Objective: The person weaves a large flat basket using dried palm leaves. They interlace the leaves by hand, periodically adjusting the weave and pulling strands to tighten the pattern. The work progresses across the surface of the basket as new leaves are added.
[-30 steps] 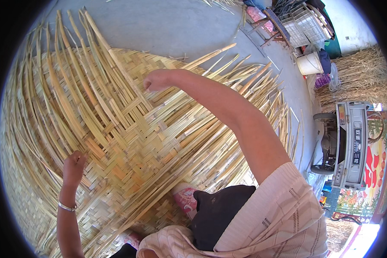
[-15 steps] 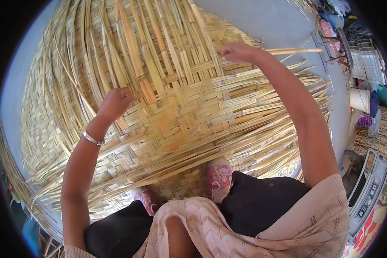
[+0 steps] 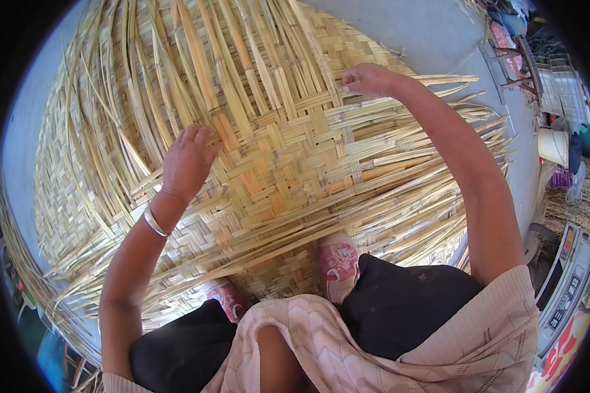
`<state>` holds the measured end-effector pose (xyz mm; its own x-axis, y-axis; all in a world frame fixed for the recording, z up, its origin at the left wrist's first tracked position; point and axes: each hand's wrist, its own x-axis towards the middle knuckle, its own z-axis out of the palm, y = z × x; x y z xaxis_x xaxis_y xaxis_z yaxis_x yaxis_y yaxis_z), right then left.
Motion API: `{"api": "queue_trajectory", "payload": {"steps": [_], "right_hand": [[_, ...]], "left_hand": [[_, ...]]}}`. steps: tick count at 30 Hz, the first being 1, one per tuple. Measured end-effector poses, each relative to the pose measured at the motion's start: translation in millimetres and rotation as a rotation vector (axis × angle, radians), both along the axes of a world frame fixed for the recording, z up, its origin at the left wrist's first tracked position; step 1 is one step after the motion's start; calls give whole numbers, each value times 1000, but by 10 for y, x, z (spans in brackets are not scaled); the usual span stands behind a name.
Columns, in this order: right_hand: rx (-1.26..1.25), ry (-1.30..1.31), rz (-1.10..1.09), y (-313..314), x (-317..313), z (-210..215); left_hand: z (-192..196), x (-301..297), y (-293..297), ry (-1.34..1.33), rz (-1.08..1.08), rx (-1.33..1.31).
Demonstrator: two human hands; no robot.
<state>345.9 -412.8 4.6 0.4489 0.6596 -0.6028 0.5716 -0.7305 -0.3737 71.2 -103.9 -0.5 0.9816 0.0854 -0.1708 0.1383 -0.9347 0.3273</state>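
Strips (image 3: 202,72) unclear beneath left hand (image 3: 187,164)

Clear above weave (image 3: 269,167), strips (image 3: 200,59) beyond

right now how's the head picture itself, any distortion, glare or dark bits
Head view: the fisheye circles the scene in black, and the gray vehicle at the right rim looks tilted; head view: the woven mat is bright at its middle, with a whitish patch left of the left hand; head view: clutter at lower left is dim and hard to make out.
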Motion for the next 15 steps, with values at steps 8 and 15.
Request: {"api": "queue_trajectory", "payload": {"steps": [8, 15], "right_hand": [[17, -113, 23, 15, -29, -13], [-103, -86, 49, 94, -80, 78]], "left_hand": [[-64, 176, -397, -53, -273, 192], [18, 309, -455, 113, -327, 184]]}}
